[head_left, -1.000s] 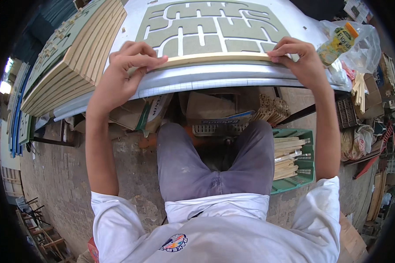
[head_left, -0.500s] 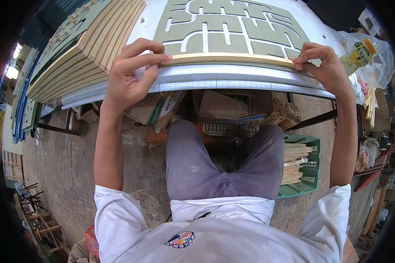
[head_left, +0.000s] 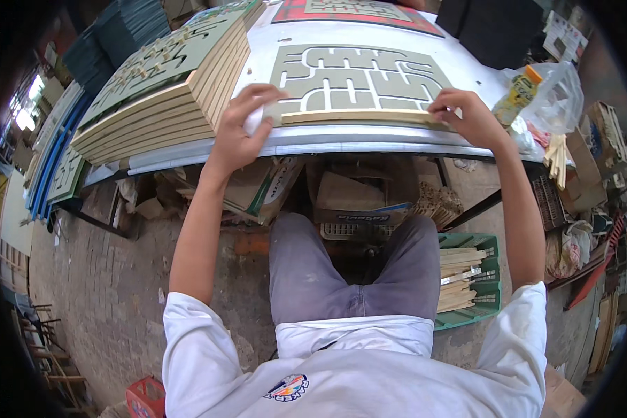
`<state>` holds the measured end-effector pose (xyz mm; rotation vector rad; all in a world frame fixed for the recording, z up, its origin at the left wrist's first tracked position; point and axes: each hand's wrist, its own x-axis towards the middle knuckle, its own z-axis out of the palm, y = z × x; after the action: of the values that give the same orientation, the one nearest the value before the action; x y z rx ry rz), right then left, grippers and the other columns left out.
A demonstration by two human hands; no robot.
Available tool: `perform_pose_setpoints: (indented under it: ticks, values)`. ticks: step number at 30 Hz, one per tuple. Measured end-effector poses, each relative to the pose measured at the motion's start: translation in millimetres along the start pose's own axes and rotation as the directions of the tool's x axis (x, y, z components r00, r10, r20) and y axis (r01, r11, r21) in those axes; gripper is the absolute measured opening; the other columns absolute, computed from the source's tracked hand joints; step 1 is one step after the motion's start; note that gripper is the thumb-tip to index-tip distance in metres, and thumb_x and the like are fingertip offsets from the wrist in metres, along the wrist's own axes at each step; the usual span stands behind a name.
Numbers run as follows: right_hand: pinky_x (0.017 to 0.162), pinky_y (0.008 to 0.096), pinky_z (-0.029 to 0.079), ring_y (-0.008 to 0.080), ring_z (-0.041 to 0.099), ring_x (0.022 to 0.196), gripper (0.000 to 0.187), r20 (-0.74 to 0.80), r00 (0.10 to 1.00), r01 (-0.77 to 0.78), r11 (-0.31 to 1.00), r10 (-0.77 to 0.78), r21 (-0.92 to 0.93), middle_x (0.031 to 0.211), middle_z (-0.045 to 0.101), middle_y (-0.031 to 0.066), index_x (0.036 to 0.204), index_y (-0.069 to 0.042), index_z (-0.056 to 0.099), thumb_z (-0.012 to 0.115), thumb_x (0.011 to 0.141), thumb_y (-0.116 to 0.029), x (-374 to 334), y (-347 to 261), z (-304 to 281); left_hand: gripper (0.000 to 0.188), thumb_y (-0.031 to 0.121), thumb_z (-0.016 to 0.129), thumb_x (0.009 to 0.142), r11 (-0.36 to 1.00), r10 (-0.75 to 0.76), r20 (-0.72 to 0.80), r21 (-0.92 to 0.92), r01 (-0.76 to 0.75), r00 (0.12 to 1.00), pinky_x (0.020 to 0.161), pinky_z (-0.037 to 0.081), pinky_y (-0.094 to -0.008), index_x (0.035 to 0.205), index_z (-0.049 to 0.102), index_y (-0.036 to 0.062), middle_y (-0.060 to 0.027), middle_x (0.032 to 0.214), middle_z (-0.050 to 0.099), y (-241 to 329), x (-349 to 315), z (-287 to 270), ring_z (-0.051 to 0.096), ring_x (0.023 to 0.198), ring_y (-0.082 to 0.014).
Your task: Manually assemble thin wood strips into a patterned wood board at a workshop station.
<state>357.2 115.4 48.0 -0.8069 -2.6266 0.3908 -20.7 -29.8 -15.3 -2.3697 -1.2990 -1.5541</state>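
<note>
We see our left hand [head_left: 246, 129] a little blurred, its thumb and fingers standing apart just beside the left end of a pale wooden strip [head_left: 362, 116]; we cannot tell if they touch it. The fingers of our right hand [head_left: 472, 120] are bent close together at the strip's right end, but we cannot tell whether they are clamped on it. So the strip lies between our two sets of fingers, along the near side of a grey-green grooved board [head_left: 359, 78], which is beyond them on the white table [head_left: 470, 63]. Left of our left fingers rises a stack of wood-edged boards [head_left: 153, 115]; right of our right fingers is a yellow bottle [head_left: 517, 96].
</note>
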Motion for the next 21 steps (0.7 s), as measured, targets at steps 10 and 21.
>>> perform_pose_setpoints:
  ticks: [10,21]
  values:
    - [0.071,0.0279,0.05,0.0146,0.064,0.073,0.016,-0.139,0.88,-0.429,0.886,0.454,0.177,0.083,0.072,0.0104,0.101,-0.001,0.073,0.065,0.088,-0.007,16.4,-13.7,25.0,0.04,0.007,0.061,0.084,0.994,-0.073,-0.093,0.074,0.08,0.993,0.087,0.044,-0.0354,0.124,0.06,0.0064,-0.0091,0.105,0.064,4.3,2.6,3.9,0.061,0.101,-0.0208]
    - [0.067,0.022,0.047,0.0061,0.058,0.07,0.026,-0.117,0.869,-0.384,0.806,0.48,0.451,0.077,0.069,0.0043,0.111,0.0,0.068,0.052,0.09,0.003,-30.2,-67.7,22.1,0.041,0.023,0.066,0.093,0.87,-0.47,-0.242,-0.285,0.401,0.848,0.077,0.054,-0.0296,0.126,0.057,0.0007,-0.0153,0.104,0.067,9.4,26.6,39.7,0.066,0.091,-0.0175]
